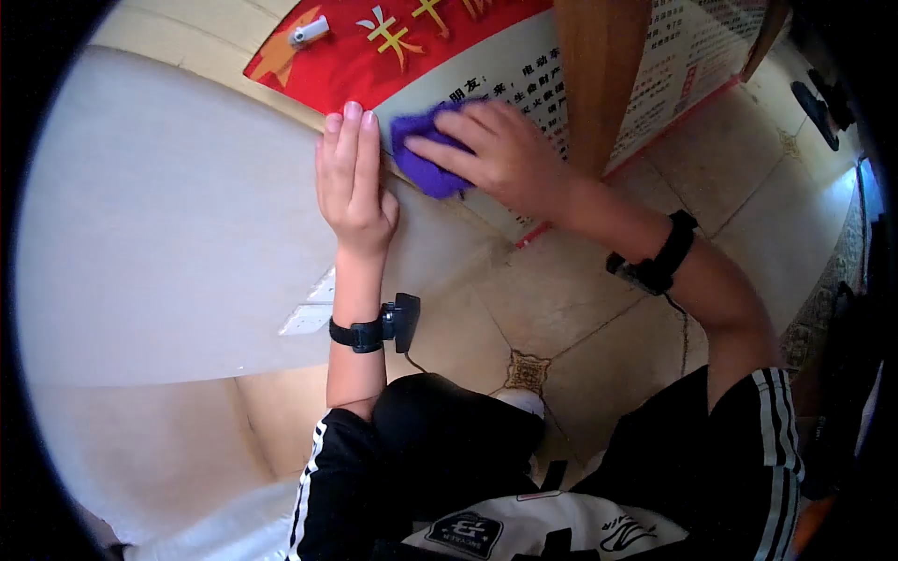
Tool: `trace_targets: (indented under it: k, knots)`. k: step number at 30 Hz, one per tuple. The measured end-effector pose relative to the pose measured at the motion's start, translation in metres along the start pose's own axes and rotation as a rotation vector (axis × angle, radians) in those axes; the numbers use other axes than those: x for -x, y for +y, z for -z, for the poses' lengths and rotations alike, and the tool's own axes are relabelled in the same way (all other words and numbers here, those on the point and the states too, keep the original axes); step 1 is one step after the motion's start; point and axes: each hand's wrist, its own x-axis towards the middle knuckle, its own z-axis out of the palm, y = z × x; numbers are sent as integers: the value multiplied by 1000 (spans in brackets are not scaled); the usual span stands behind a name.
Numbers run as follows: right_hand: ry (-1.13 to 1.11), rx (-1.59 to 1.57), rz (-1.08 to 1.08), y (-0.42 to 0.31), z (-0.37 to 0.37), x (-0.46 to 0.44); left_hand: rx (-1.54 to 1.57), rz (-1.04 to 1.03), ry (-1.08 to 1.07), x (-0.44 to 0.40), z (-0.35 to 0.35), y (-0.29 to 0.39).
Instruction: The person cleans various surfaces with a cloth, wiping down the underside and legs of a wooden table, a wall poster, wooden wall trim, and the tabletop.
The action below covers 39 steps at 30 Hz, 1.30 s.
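My right hand (pixel 500 154) presses a bunched purple cloth (pixel 426 168) against the lower edge of a red and white poster (pixel 524 65) with Chinese writing. The fingers are bent over the cloth. Just left of it, my left hand (pixel 355 182) lies flat with its fingers stretched out together. Its fingertips reach the edge of a pale panel (pixel 187 215), close to the red part of the poster. Nothing is in the left hand. A small white fitting (pixel 310 32) sits on the red area above.
A wooden post (pixel 603 75) stands in front of the poster, with another printed sheet (pixel 687 75) behind it. Tiled floor (pixel 486 290) with a patterned inset (pixel 528 370) lies below. Dark footwear (pixel 816 114) shows at the far right. Black straps with small devices are on both wrists.
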Motion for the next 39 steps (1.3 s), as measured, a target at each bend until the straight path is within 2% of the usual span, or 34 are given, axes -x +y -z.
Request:
trace_targets:
  k: [3, 5, 9, 11, 12, 13, 14, 15, 16, 17, 19, 20, 22, 23, 25, 26, 27, 29, 32, 33, 35, 36, 38, 39]
  knots:
    - [85, -38, -65, -11, -7, -27, 90, 42, 49, 2, -6, 0]
    - [89, -29, -70, -16, -20, -10, 104, 44, 60, 2, -4, 2]
    - [-84, -37, 153, -6, -44, 65, -48, 38, -62, 8, -2, 1]
    - [-340, 12, 256, -4, -61, 119, -135, 17, -131, 11, -6, 3]
    - [-343, 21, 258, -1, -63, 138, -105, 46, -145, 14, -10, 4]
    - [-544, -57, 240, 4, -60, 149, -95, 47, -133, 12, -12, 8]
    - [-750, -132, 214, 8, -59, 159, -246, 73, -191, 13, -12, 15]
    - [-756, -110, 212, 16, -53, 148, -401, 94, -243, 10, -14, 22]
    - [-636, -118, 186, 22, -45, 127, -457, 124, -329, 12, -18, 27]
    - [-519, -130, 160, 25, -38, 108, -446, 133, -319, 11, -23, 30]
    - [-420, -193, -40, 24, -41, 81, -266, 164, -480, 23, -25, 37]
    - [-436, -202, -41, 21, -40, 63, -253, 189, -504, 26, -26, 32]
    - [-72, -94, -120, 21, -31, 39, -319, 170, -531, 25, -24, 36]
    - [-70, -98, -128, 22, -36, 44, -390, 144, -552, 25, -23, 34]
    - [-79, -42, 21, 23, -50, 69, -335, 151, -558, 22, -23, 40]
    - [-245, -20, 54, 21, -52, 87, -316, 165, -538, 22, -25, 41]
    - [-242, -17, 42, 20, -54, 103, -296, 178, -518, 21, -27, 43]
    - [-602, 3, 177, 17, -54, 130, -307, 160, -533, 22, -30, 44]
    - [-737, 4, 236, 23, -52, 148, -311, 158, -528, 24, -30, 45]
    - [-733, 8, 238, 27, -53, 142, -298, 163, -514, 24, -30, 44]
    - [-439, -46, 158, 36, -48, 116, -276, 174, -502, 25, -31, 43]
    - [-443, -53, 159, 36, -39, 94, -249, 190, -500, 27, -31, 44]
    - [-115, -66, -79, 33, -22, 51, -254, 199, -516, 28, -30, 43]
    - [-119, -70, -83, 32, -26, 50, -261, 196, -516, 26, -31, 42]
